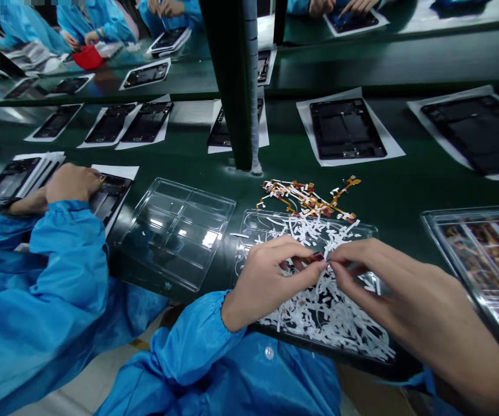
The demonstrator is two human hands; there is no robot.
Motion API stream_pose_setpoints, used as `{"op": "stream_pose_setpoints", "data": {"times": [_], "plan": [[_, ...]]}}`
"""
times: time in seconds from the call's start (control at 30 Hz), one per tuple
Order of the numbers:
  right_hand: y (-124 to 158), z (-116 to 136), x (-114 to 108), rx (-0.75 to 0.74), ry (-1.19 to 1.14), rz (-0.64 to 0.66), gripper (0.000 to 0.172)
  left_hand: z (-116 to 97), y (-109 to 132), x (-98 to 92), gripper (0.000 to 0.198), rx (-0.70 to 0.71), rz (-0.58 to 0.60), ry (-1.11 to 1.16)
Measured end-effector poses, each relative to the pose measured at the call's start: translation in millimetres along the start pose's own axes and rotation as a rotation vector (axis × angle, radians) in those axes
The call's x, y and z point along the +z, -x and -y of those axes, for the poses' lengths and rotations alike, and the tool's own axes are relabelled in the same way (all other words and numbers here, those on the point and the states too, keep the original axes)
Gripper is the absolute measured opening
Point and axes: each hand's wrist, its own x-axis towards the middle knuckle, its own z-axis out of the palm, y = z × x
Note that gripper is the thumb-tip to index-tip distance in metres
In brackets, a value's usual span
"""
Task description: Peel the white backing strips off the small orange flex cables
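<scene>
Left hand [269,271] and right hand [414,294] pinching red part [317,256], clear tray [252,221] of white strips [323,318]

Smooth, glossy plastic tray [175,236]

Electronics factory, probably — smocks [50,300], workbench [390,188].

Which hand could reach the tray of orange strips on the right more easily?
Probably the right hand: it's nearer that tray. The left hand is farther away, with a red piece in its grip.
</scene>
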Motion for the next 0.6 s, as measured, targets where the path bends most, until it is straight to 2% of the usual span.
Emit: {"op": "stream_pose_setpoints", "data": {"times": [0.07, 0.17, 0.3, 0.47, 0.6], "plan": [[1, 1, 4, -0.037, 0.116, -0.059, 0.003, 0, -1, 0.3, 0.007, -0.026, 0.02, 0.045], [0, 2, 11, -0.106, 0.272, -0.149, 0.007, 2, -2, 0.2, 0.003, -0.072, 0.05, 0.101], [-3, 6, 20, -0.141, 0.356, -0.205, 0.008, 6, -3, 0.3, 0.006, -0.165, 0.037, 0.155], [-2, 13, 31, -0.14, 0.357, -0.245, 0.013, 10, -3, 6.0, 0.013, -0.165, -0.093, 0.147], [0, 12, 30, -0.083, 0.236, -0.185, 0.012, 12, -4, 6.5, 0.011, -0.102, -0.169, 0.079]]}}
